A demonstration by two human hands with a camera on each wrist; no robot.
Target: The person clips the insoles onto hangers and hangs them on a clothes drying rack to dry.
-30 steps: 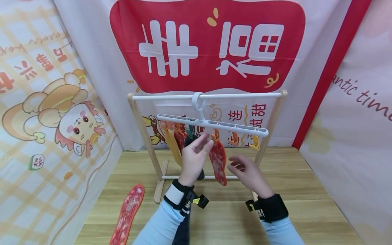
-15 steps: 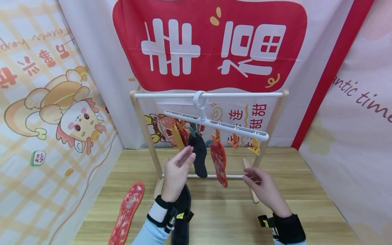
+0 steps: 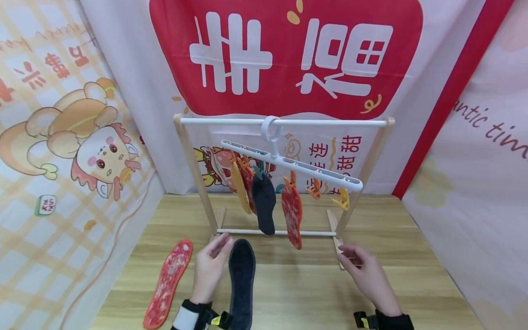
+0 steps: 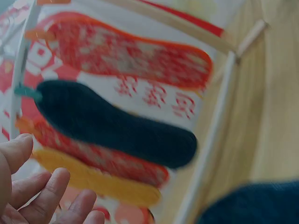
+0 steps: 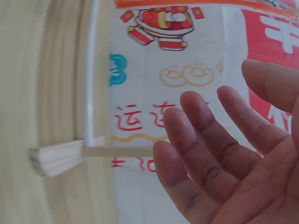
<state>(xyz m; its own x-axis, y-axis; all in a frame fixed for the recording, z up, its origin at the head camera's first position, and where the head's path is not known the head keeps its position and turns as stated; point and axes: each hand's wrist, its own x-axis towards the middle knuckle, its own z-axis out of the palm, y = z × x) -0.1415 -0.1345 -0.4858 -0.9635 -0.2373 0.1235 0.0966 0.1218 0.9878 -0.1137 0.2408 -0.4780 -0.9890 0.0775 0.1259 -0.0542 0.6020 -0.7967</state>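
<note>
Four insoles would exceed my count, so several insoles hang by clips from a white hanger [image 3: 317, 172]: a yellow insole [image 3: 240, 188], a red-and-white one behind, a black insole [image 3: 264, 201] and a red-and-white insole [image 3: 292, 215] nearer the middle. On the table lie a loose black insole [image 3: 241, 284] and a loose red-and-white insole [image 3: 169, 284]. My left hand [image 3: 211, 270] is over the table between these two, holding nothing, fingers loosely bent. My right hand [image 3: 369, 275], also holding nothing, is near the rack's right foot.
A rack with wooden posts [image 3: 197, 178] and a white top bar [image 3: 330, 122] carries the hanger. An orange clip [image 3: 314, 189] and a yellow clip [image 3: 342, 199] hang at its right without insoles. Printed cloth walls [image 3: 462, 206] surround the wooden table [image 3: 313, 298].
Both hands have drawn back from the hanging insoles, the left down and leftward, the right down and rightward. The hanger has turned slightly, its right end lower in view.
</note>
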